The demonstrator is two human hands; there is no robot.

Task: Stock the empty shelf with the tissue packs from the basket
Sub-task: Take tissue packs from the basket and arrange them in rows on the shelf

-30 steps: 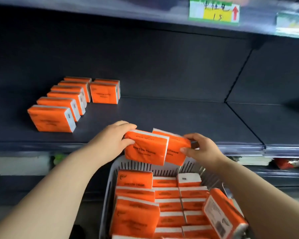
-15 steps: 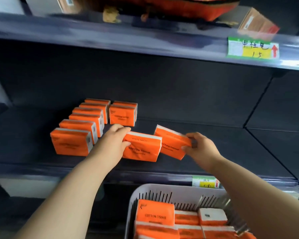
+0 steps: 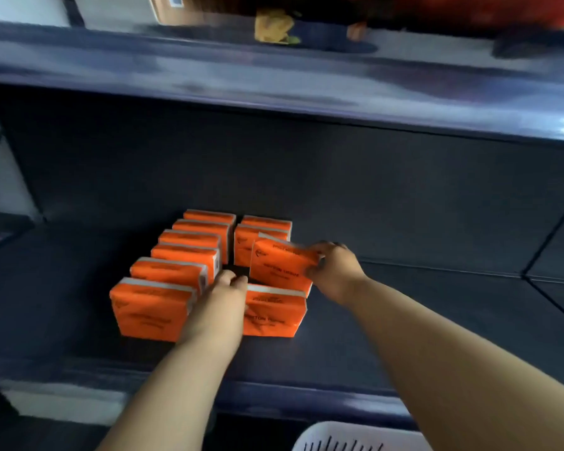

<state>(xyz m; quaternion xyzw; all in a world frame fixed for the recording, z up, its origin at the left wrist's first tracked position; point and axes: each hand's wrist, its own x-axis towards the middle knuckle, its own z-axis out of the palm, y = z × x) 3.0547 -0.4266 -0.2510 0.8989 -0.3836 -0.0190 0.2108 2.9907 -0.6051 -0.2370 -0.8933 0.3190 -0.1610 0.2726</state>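
Two-pack placement mid-frame: right hand pinches tilted pack, left hand grips front pack (standing on shelf); next, square both, release.

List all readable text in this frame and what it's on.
"COTTON TISSUE": face of held tissue pack in right hand, soft but legible.
"COTTON TISSUE", probably: front tissue pack, smeared.
Unreadable: smaller print on both, print on left-row packs, their side stickers.
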